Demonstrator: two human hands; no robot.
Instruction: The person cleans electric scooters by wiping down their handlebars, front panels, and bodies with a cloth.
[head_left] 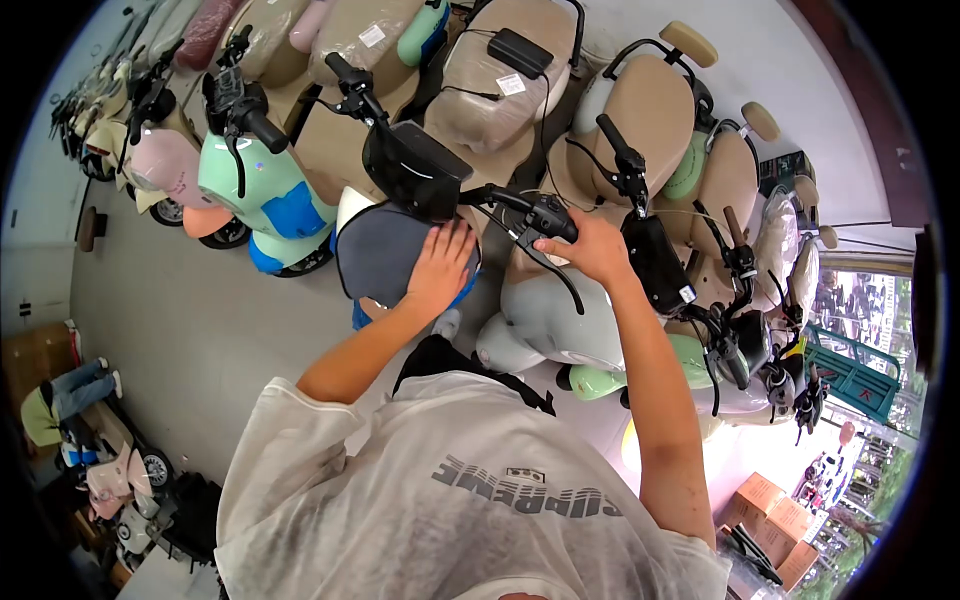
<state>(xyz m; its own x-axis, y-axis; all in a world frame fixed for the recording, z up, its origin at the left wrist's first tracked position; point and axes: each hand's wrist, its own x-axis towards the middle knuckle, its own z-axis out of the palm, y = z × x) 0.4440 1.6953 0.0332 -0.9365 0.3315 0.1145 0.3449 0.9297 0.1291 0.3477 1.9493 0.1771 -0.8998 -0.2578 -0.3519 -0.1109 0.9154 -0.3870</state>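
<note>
My left hand (440, 266) lies flat, fingers stretched out, on the dark grey front panel (380, 250) of an electric scooter. My right hand (590, 247) is closed around the end of that scooter's handlebar grip (552, 217), with the brake lever (558, 277) sticking out below it. Between the handlebar's two sides sits a black display housing (415, 168). Behind it is the scooter's beige seat (490, 75), wrapped in clear plastic, with a black charger-like box (520, 52) and its cable on top.
Scooters stand close on both sides: a mint green one (255, 185) to the left, a pale grey one (565, 315) to the right. A person (75, 395) is beside a pink scooter (120, 480) at far left. Cardboard boxes (775, 520) are stacked near the bright doorway at lower right.
</note>
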